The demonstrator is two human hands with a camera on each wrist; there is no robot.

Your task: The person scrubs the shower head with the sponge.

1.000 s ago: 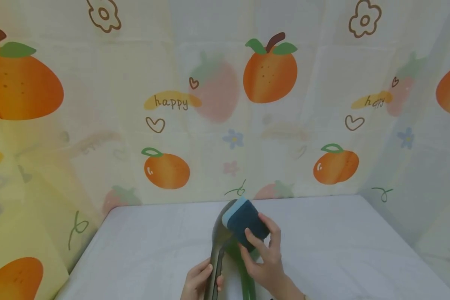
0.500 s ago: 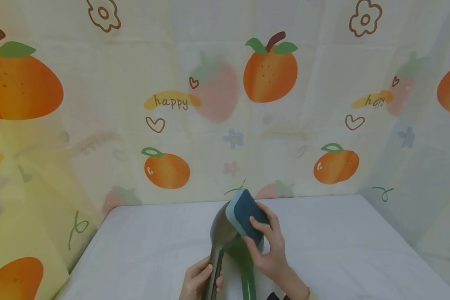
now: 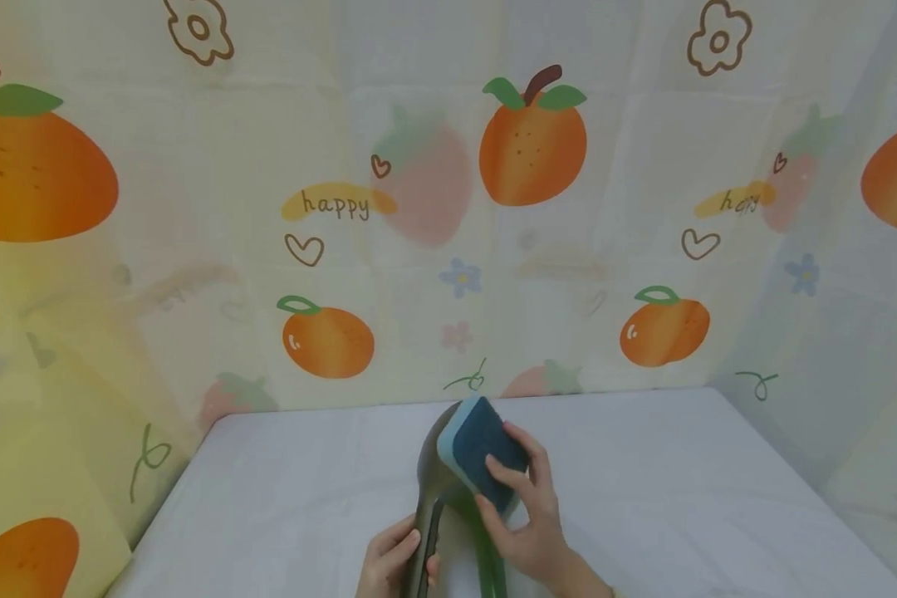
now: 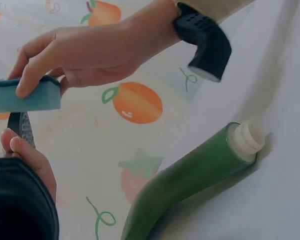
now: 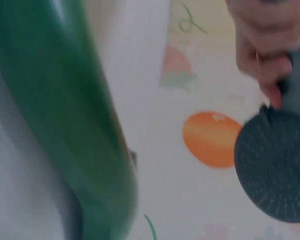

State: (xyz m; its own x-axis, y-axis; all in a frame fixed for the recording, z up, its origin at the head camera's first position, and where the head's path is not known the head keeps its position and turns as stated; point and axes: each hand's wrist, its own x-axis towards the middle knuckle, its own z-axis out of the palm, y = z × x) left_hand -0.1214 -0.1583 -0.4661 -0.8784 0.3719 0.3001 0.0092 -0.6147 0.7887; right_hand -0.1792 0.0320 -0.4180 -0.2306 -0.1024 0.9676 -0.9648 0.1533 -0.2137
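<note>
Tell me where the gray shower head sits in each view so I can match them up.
Head: the shower head is at lower middle, partly behind the sponge.
Left wrist: only a small part of the shower head shows, near the left edge, below the sponge.
Right wrist: the shower head is at the right, cut off by the edge.
Shared landmark: the left hand.
</note>
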